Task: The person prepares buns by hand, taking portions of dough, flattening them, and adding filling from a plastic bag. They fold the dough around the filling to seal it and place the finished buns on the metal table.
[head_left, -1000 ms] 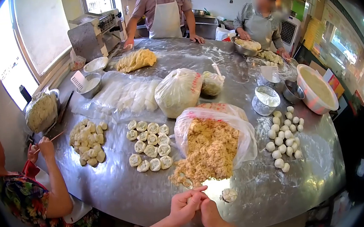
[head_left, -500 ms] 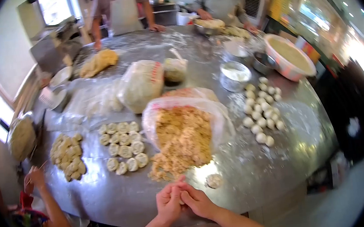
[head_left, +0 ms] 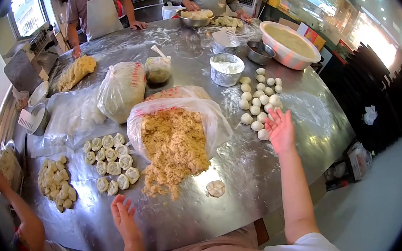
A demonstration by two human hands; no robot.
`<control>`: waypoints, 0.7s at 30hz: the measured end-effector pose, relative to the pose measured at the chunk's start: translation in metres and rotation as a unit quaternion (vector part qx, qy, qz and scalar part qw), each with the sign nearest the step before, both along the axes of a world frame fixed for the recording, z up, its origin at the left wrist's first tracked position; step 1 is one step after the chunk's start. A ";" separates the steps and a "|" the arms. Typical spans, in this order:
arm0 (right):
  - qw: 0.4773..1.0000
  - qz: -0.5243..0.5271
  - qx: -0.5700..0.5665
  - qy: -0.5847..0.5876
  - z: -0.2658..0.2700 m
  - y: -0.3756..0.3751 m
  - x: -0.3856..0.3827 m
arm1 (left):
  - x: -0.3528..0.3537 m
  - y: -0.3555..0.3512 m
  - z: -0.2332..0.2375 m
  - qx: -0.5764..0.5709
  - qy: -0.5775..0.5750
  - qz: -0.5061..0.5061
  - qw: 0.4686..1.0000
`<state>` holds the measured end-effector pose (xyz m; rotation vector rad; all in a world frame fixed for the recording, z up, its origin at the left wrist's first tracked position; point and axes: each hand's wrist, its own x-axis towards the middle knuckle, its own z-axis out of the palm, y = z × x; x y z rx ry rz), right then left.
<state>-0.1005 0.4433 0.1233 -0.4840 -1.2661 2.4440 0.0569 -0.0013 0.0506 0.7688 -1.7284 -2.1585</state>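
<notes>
My right hand [head_left: 281,131] reaches out with its palm showing and fingers apart, at the near right edge of a cluster of smooth white dough balls [head_left: 256,101]. Nothing shows in its palm. My left hand [head_left: 125,217] is over the table's near edge, fingers loosely stretched and holding nothing visible. Just beyond it are rows of swirled dough pieces [head_left: 111,154]. Between my hands, crumbly yellowish filling [head_left: 176,143] spills from an open plastic bag [head_left: 215,121]. A small lumpy dough piece [head_left: 215,188] lies in front of it.
Dough lumps [head_left: 55,185] lie at left near another person's arm [head_left: 27,219]. Farther back stand a tied plastic bag [head_left: 121,92], a flour tub [head_left: 227,69] and a large pink-white basin [head_left: 290,45]. Two aproned people work across the metal table [head_left: 182,225].
My hands were pressed together around something mostly hidden. They have parted: the right has gone out to the white dough balls, the left back to the left. The view has shifted too.
</notes>
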 end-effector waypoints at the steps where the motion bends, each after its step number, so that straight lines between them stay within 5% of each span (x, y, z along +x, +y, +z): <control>1: 1.000 -0.005 0.006 0.018 0.001 0.002 -0.003 | 0.000 -0.006 -0.006 -0.018 0.000 0.020 1.000; 4: 0.996 0.069 0.049 -0.006 -0.018 -0.016 0.002 | -0.012 -0.031 -0.039 -0.132 0.015 0.116 0.984; 8: 0.963 0.151 0.201 -0.098 -0.038 -0.072 0.038 | -0.026 -0.069 -0.075 -0.451 -0.097 0.150 0.874; 12: 0.912 0.244 0.321 -0.078 -0.056 -0.121 0.071 | -0.053 -0.098 -0.094 -0.540 -0.157 0.136 0.815; 15: 0.839 0.320 0.433 -0.076 -0.051 -0.158 0.091 | -0.067 -0.094 -0.085 -0.582 -0.147 0.156 0.784; 18: 0.715 0.371 0.591 0.037 -0.047 -0.188 0.099 | -0.065 -0.073 -0.055 -0.499 -0.157 0.164 0.836; 21: 0.682 0.334 0.645 0.087 -0.060 -0.223 0.104 | -0.058 -0.067 -0.048 -0.383 -0.122 0.182 0.897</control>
